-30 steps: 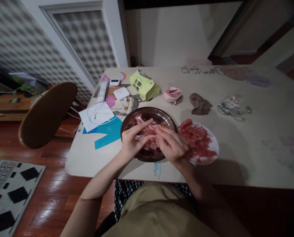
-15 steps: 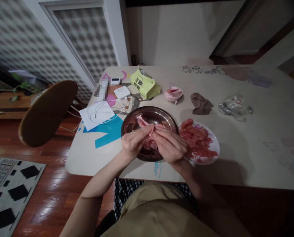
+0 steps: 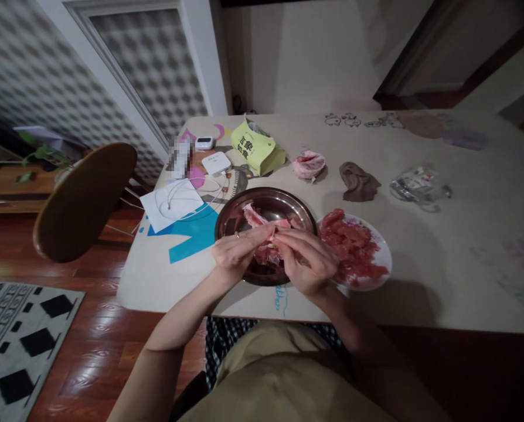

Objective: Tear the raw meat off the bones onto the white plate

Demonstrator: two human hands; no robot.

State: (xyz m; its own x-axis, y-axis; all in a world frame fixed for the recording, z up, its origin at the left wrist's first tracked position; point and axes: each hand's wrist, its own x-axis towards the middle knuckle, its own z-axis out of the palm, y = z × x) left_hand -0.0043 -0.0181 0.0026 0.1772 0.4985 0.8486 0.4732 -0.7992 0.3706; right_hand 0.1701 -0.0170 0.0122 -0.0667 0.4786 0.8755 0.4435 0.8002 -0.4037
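Observation:
Both hands meet over a shiny metal bowl (image 3: 227,217) near the table's front edge. My left hand (image 3: 240,251), with a ring on one finger, pinches a piece of raw meat (image 3: 272,232) at its fingertips. From the other side my right hand (image 3: 308,258) grips the same piece, its fingers bent. Below them, pink bony pieces (image 3: 254,215) lie in the bowl. Touching or just beside the bowl's right rim is a white plate (image 3: 383,258) heaped with red raw meat (image 3: 352,246). The fingers partly hide the held piece.
Behind the bowl are a yellow-green bag (image 3: 257,149), a netlike pink bundle (image 3: 309,165), a brown cloth (image 3: 359,181) and a clear plastic item (image 3: 420,186). White devices (image 3: 217,163), a cable and paper (image 3: 172,205) lie left. A wooden chair (image 3: 86,202) stands beyond the table's left edge.
The fingers of my right hand have spread a little and the hand has shifted slightly right. My left hand has moved slightly left. Both still hold the meat over the bowl.

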